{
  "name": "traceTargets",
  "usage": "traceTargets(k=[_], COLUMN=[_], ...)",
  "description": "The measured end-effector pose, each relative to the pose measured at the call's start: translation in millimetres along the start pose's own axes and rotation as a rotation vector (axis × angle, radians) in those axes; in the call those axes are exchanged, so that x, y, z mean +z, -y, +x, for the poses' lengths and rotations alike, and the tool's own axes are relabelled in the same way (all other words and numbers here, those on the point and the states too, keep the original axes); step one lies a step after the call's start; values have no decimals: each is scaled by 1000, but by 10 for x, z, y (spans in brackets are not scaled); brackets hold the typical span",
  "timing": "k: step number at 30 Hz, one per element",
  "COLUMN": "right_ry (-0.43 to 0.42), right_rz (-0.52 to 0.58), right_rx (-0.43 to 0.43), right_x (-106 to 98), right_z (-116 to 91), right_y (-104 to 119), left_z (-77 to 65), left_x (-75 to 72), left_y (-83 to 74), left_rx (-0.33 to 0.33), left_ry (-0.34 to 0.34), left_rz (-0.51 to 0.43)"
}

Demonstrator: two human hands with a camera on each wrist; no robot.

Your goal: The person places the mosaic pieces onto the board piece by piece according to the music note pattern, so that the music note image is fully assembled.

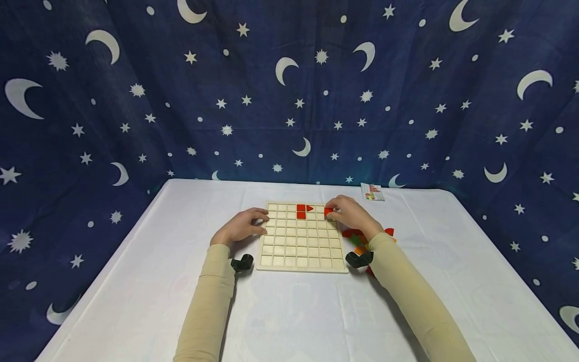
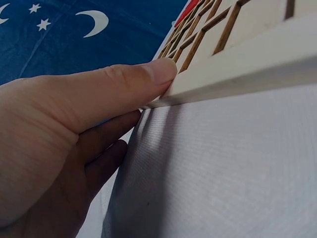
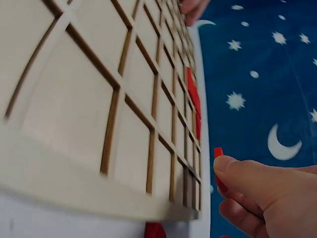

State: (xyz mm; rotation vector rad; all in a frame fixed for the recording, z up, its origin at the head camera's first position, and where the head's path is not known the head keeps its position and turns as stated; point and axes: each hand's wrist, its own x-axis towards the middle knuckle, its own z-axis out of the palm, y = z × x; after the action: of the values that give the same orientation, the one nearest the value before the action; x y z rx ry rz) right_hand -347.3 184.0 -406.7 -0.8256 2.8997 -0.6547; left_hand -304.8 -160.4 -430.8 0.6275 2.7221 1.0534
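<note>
Tile (image 1: 328, 211) pinched in the right hand (image 1: 353, 213) is near the far right corner of the board (image 1: 301, 241), whose left edge the left hand (image 1: 242, 226) touches, fingers loose.

The right sleeve (image 1: 413, 294) partly hides the coloured pieces (image 1: 355, 240) (the card (image 1: 373, 192) is too small to read).

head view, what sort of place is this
Likely an indoor tabletop play or work area: a white-covered table, a dark blue moon-and-star cloth hung around it, and a pale grid board with red pieces.
</note>
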Motion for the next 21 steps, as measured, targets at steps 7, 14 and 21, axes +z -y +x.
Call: traceTargets(k=[7,14,21], right_ry=[30,28,43], right_rz=[-86,-87,-57], right_rx=[-67,-77,-46], right_x=[102,175,213], right_z=[139,208,224], right_y=[111,185,226], left_z=[1,13,19], left_x=[-8,-8,-1], left_y=[3,16,23], left_rx=[3,-4,-9], left_ry=[-6,-6,-3], left_rz=[10,19,7])
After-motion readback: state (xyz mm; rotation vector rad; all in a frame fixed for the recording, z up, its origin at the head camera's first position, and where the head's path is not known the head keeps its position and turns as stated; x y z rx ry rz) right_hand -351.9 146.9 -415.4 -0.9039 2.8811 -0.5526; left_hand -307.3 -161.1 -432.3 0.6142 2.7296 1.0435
